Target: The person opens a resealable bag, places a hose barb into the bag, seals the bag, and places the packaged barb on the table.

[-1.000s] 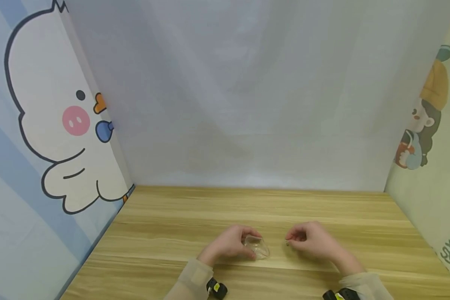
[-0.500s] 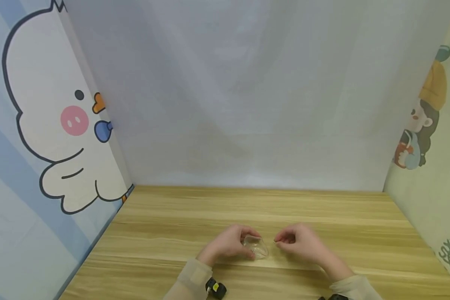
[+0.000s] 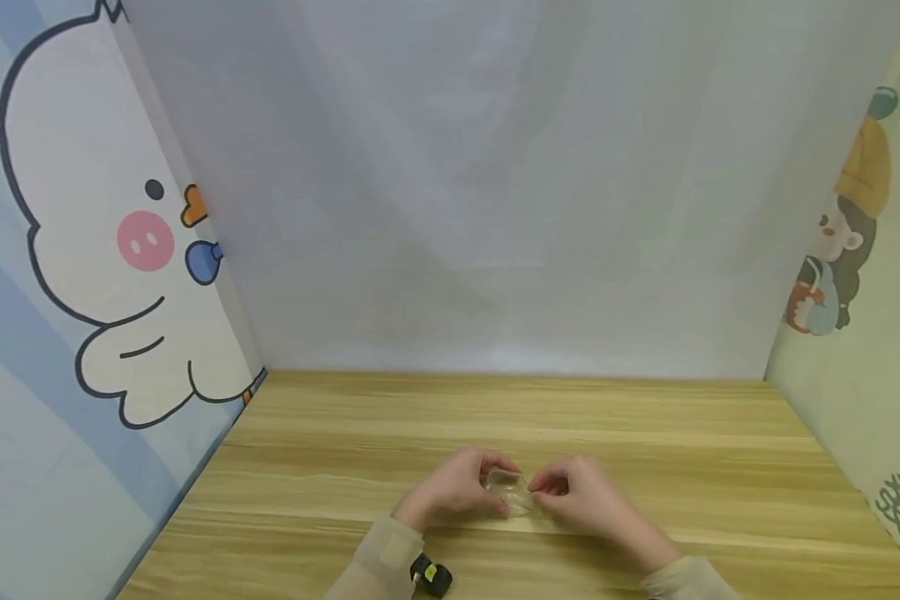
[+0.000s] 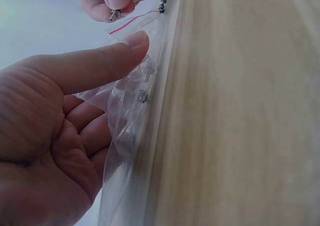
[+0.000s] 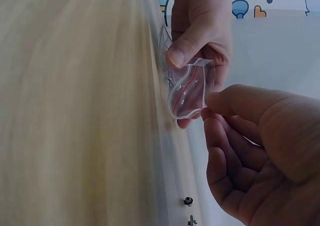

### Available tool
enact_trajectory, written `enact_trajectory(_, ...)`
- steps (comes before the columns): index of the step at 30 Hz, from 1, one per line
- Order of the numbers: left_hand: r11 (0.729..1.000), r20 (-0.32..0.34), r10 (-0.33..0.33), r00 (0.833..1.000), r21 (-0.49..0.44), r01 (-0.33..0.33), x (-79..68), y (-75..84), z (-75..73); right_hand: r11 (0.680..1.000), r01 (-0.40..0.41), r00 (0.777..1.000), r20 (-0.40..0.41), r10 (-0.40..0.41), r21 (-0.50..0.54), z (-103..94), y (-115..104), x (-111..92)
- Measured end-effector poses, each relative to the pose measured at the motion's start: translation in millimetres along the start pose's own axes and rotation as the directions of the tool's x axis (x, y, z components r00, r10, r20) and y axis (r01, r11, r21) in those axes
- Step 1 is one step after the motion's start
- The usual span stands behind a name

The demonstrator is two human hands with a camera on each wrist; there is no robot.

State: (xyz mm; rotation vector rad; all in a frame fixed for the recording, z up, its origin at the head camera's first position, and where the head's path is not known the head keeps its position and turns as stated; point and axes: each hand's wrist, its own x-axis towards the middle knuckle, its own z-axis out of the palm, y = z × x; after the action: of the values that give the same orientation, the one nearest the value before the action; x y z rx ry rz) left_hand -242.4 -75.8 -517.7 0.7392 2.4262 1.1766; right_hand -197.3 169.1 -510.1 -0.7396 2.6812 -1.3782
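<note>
A clear zip bag point(image 3: 507, 493) with a red line along its mouth point(image 5: 186, 89) is held by my left hand point(image 3: 461, 483) just above the wooden table. Its thumb lies across the bag near the mouth, with the fingers behind. Inside the bag shows a small metal piece point(image 4: 143, 96). My right hand point(image 3: 579, 498) is at the bag's mouth, thumb and fingertips pinching a small screw-like metal piece point(image 4: 115, 15). In the right wrist view, these fingertips hide the piece and overlap the bag's edge.
Several small metal pieces point(image 5: 188, 201) stand on the wooden table point(image 3: 390, 417), to the right of the bag. A pale curtain point(image 3: 495, 208) hangs behind the table, and printed cloths point(image 3: 82, 208) with cartoon figures flank it.
My right hand has moved left with the small metal piece, from apart from the bag to its mouth. The left hand and the bag have stayed almost still.
</note>
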Motion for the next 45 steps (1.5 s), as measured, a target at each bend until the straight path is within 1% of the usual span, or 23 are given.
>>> enact_trajectory(5, 1.0, 0.003, 0.012, 1.0, -0.002, -0.012, 0.6, -0.5, -0.8, 1.0, -0.003, 1.0, -0.007, 0.003, 0.001, 3.8, 0, 0)
enact_trajectory(12, 1.0, 0.012, 0.022, 1.0, 0.01, -0.022, 0.0, -0.7, -1.8, 0.999, -0.046, 0.998, -0.04, 0.045, -0.015, 7.7, -3, 0)
enact_trajectory(16, 1.0, 0.014, 0.028, 1.0, 0.011, -0.028, -0.2, -1.0, -1.4, 0.999, -0.048, 0.997, -0.057, 0.048, -0.003, 10.0, -5, -1)
enact_trajectory(21, 1.0, 0.011, 0.02, 1.0, 0.021, -0.02, 1.3, -1.6, -0.3, 0.999, -0.044, 0.997, -0.066, 0.044, 0.002, 10.9, -6, -1)
enact_trajectory(28, 1.0, 0.006, 0.01, 1.0, 0.016, -0.01, 2.3, -1.4, -0.6, 0.999, -0.04, 0.997, -0.06, 0.04, -0.002, 10.5, -7, 0)
enact_trajectory(33, 1.0, 0.006, 0.009, 1.0, -0.004, -0.009, 1.4, -0.1, -1.6, 0.998, -0.058, 0.997, -0.048, 0.058, 0.002, 9.0, -8, 0)
enact_trajectory(40, 1.0, -0.002, 0.004, 1.0, -0.002, -0.004, 0.1, 0.6, -1.4, 0.999, -0.052, 0.997, -0.059, 0.052, -0.004, 6.9, -8, 1)
enact_trajectory(45, 1.0, 0.004, -0.005, 1.0, -0.015, 0.005, -0.2, 0.6, -1.3, 0.998, -0.063, 0.996, -0.058, 0.063, 0.002, 4.6, -8, 0)
